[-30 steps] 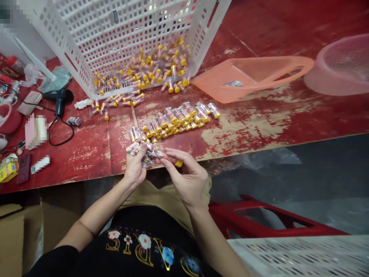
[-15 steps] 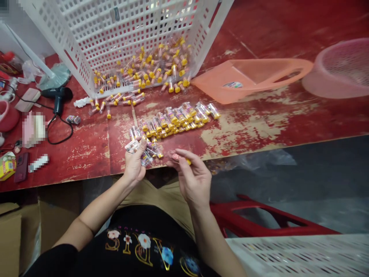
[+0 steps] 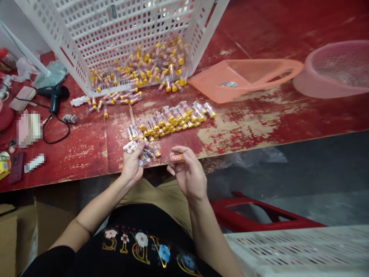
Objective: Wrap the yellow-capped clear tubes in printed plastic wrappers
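Observation:
My left hand (image 3: 132, 165) is closed on a small bunch of printed plastic labels (image 3: 131, 147), thumb on top, at the table's front edge. To its right, my right hand (image 3: 192, 175) grips a small clear tube (image 3: 176, 158) with pinkish contents and a yellow cap, its fingers curled round the capped end. The tube lies roughly level, apart from the labels. Beyond both hands, rows of labelled tubes (image 3: 173, 117) with yellow caps lie side by side. More printed pieces (image 3: 145, 157) lie just beside my left hand.
A tipped white plastic crate (image 3: 65, 63) spills many unlabelled yellow-capped tubes (image 3: 150, 69) onto the red table (image 3: 86, 154). An orange scoop (image 3: 248, 82) and a pink basket (image 3: 317, 82) stand right. A hair dryer (image 3: 54, 96) and a phone (image 3: 17, 168) lie left. A red stool (image 3: 259, 215) is below.
My right hand has turned the tube so that more of its side shows, with the fingers lifted off its body. My left hand keeps its hold. The whole view has shifted slightly.

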